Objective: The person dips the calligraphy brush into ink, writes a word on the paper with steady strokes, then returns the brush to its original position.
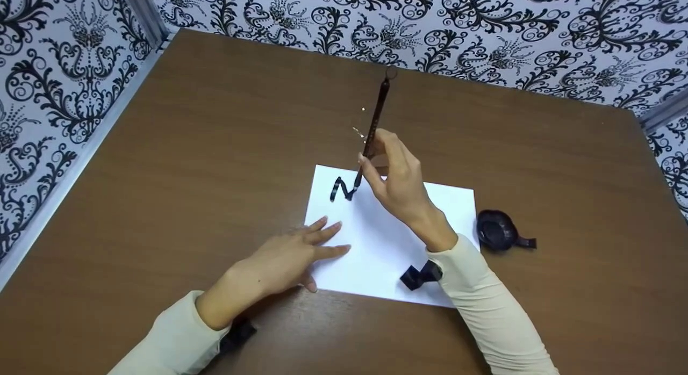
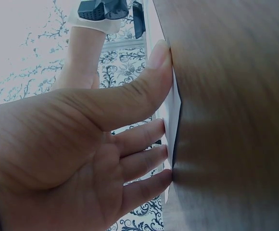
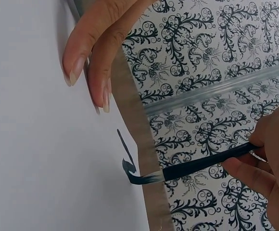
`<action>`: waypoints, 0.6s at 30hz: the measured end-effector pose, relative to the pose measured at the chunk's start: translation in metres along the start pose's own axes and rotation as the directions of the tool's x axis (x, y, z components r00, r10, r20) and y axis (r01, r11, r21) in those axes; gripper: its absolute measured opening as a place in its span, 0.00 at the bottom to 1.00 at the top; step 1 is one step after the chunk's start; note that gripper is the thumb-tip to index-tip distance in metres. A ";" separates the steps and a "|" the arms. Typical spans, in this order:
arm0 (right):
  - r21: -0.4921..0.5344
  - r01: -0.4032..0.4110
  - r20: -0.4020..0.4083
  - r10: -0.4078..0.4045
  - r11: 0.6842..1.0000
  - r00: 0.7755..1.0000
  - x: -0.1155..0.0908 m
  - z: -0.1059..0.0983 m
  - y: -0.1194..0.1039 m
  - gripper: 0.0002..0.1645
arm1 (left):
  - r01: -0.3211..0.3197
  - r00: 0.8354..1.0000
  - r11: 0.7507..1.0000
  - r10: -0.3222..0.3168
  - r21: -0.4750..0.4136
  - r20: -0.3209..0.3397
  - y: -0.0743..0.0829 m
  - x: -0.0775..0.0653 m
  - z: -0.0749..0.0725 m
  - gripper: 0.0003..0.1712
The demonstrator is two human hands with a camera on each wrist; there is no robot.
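My right hand [image 1: 400,184] pinches a dark paintbrush [image 1: 378,109] by its handle, held nearly upright over a white sheet of paper [image 1: 371,251]. In the right wrist view the bristles [image 3: 151,177], dark with ink at the tip, touch the paper. A black zigzag stroke [image 1: 342,189] runs across the sheet's upper left part up to the brush tip. My left hand [image 1: 293,257] rests on the paper's left edge, fingers spread and straight. The left wrist view shows its thumb [image 2: 144,91] and fingertips pressing at the sheet's edge.
A small dark dish with a short handle [image 1: 497,231] stands just right of the paper. Brown tabletop [image 1: 215,149] surrounds the sheet. Patterned black-and-white panels [image 1: 484,36] rise behind the table and at its sides. A black device [image 1: 422,274] is strapped at the right wrist.
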State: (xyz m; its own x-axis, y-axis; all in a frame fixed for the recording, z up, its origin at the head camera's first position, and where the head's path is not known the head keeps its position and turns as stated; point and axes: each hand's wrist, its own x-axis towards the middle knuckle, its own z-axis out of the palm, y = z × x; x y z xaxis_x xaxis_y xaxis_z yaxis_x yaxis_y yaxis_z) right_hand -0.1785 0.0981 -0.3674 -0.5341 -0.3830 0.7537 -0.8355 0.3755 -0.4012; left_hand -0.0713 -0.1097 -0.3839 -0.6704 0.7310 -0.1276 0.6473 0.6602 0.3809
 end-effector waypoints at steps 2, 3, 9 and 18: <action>0.000 -0.006 -0.005 0.006 1.000 1.000 0.000 0.000 0.001 0.20 | -0.002 1.000 1.000 0.002 0.001 -0.004 0.000 0.000 0.000 0.45; 0.004 -0.010 -0.005 0.010 1.000 1.000 0.000 0.000 0.001 0.20 | -0.002 1.000 1.000 0.002 0.003 -0.006 0.000 0.000 0.000 0.45; 0.010 -0.024 -0.014 0.024 1.000 1.000 -0.002 0.001 0.003 0.20 | -0.013 1.000 1.000 0.014 0.012 -0.019 0.000 0.000 0.001 0.45; -0.008 -0.006 -0.038 0.006 1.000 0.999 -0.003 0.002 0.007 0.20 | -0.018 0.999 1.000 0.019 0.013 -0.029 0.000 0.000 0.000 0.45</action>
State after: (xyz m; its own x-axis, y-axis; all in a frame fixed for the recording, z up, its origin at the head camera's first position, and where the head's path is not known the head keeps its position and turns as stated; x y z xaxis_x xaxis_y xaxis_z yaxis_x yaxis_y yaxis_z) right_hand -0.1830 0.0999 -0.3732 -0.5339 -0.3485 0.7704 -0.8310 0.3848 -0.4018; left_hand -0.0710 -0.1099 -0.3837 -0.6685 0.7378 -0.0937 0.6641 0.6488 0.3714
